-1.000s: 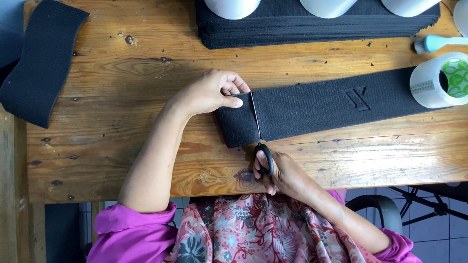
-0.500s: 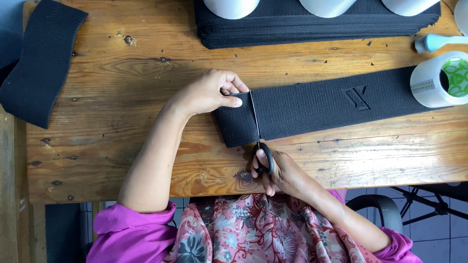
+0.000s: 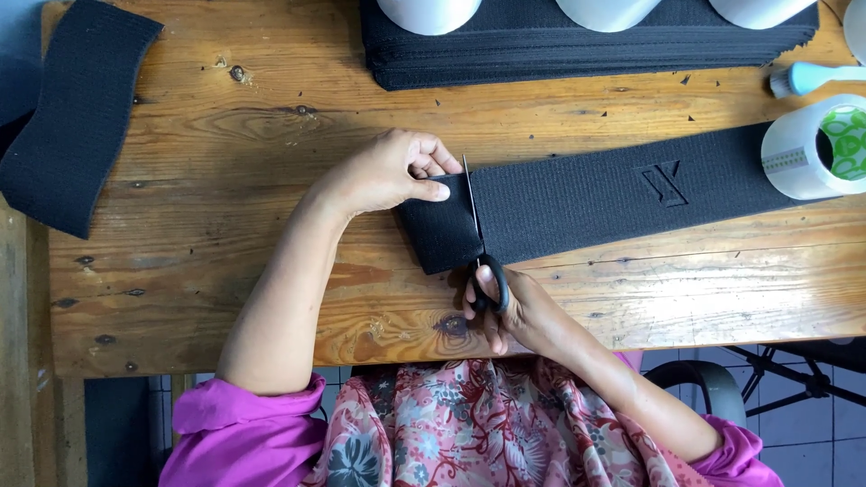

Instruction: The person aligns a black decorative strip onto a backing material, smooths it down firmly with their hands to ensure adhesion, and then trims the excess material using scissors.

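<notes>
A loose black strip point(image 3: 77, 113) lies at the far left of the bench point(image 3: 225, 298), well apart from the work. Compared with the views a second and half a second ago, nothing is seen to have shifted: band, scissors and both hands are held as before, so the cut is judged to be paused or progressing very slowly. The left hand point(image 3: 392, 171) is laid palm down, its thumb and fingers gripping the short end of the band point(image 3: 613, 194). The scissors point(image 3: 483, 261) are held in the right hand point(image 3: 505, 311), fingers clenched through the black handles, blades set across the band's full width. A tape roll point(image 3: 816, 144) rests on the band's right end.
</notes>
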